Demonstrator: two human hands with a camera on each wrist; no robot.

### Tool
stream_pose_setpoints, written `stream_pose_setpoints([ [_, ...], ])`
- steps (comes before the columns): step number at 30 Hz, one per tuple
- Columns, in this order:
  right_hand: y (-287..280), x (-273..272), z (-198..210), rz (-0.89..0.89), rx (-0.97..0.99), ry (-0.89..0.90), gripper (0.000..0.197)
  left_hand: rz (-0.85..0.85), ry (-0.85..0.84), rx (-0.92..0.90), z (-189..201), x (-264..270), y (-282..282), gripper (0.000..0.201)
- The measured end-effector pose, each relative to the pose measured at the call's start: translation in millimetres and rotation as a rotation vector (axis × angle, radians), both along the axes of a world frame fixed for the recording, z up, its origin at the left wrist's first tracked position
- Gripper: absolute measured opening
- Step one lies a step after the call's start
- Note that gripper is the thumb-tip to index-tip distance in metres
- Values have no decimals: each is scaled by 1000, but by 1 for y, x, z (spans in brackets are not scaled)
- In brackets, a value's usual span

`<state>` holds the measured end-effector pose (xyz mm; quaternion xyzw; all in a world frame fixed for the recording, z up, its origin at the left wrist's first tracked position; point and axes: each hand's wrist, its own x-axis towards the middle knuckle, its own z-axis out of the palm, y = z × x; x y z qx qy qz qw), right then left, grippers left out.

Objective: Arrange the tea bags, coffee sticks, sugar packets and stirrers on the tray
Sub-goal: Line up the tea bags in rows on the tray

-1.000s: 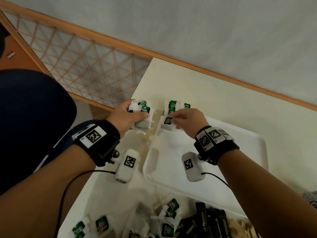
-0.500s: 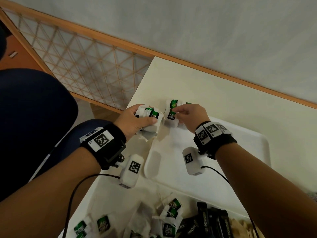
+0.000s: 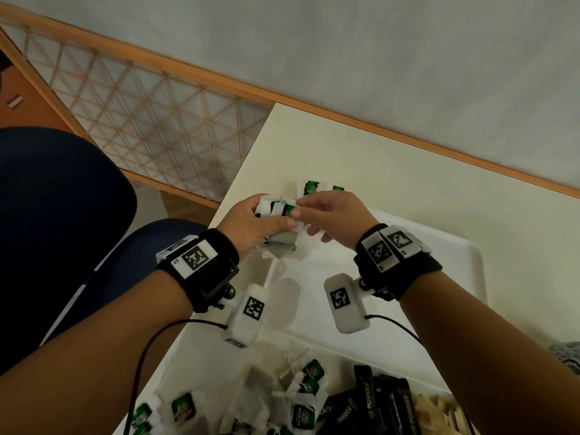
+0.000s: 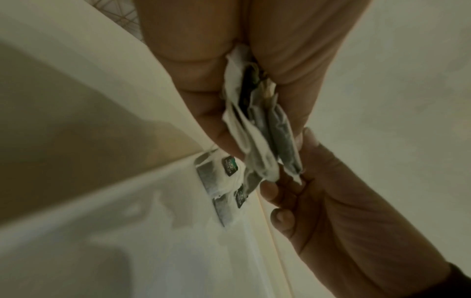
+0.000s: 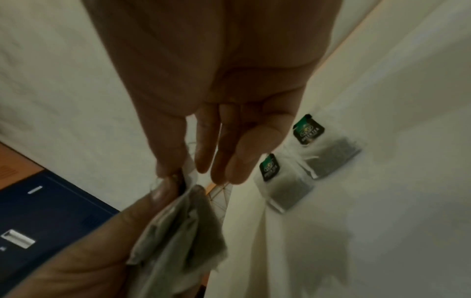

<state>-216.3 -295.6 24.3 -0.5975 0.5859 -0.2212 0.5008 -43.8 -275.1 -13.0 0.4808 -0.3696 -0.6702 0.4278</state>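
My left hand (image 3: pixel 273 216) grips a bunch of white tea bags (image 3: pixel 279 243) with green tags, just off the far left corner of the white tray (image 3: pixel 470 259). My right hand (image 3: pixel 296 209) meets it from the right and pinches the green tag of one tea bag in the bunch. In the left wrist view my left hand's fingers (image 4: pixel 203 113) curl round the bunch (image 4: pixel 262 137). In the right wrist view a right fingertip (image 5: pixel 169 165) touches the top of the bunch (image 5: pixel 178 231). Two tea bags (image 5: pixel 328 155) (image 5: pixel 284 188) lie side by side in the tray's corner.
Near me on the cream table (image 3: pixel 392 183) lie several loose tea bags (image 3: pixel 306 389), black coffee sticks (image 3: pixel 376 406) and pale wooden stirrers (image 3: pixel 439 412). A wooden lattice screen (image 3: pixel 150 120) stands beyond the table's left edge. A dark blue seat (image 3: pixel 62 199) is at my left.
My right hand let go of a tea bag at the tray's corner and moved left to the bunch. My left hand brought the bunch a little to the right.
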Motion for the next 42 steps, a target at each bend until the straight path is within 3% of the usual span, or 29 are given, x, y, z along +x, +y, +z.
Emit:
stream_pose_setpoints([
  [4, 4, -7, 1, -47, 43, -46, 14, -13, 37, 46, 1, -1, 5, 43],
  [15, 17, -6, 11, -34, 88, -213, 12, -17, 0, 31, 4, -1, 6, 32],
  [20, 14, -7, 8, -35, 65, -180, 17, -44, -4, 36, 6, -5, 9, 55],
  [23, 11, -11, 5, -91, 31, -192, 22, -37, 61, 62, 6, -5, 9, 58],
  [30, 8, -25, 3, -145, -7, -178, 16, -16, 2, 71, -1, 0, 8, 36],
  [35, 6, -39, -4, -191, -82, -68, 15, 23, -65, 45, -2, 8, 6, 32],
  [42, 4, -52, -20, -231, -90, 24, 17, 126, -16, 38, 5, 23, -3, 28],
])
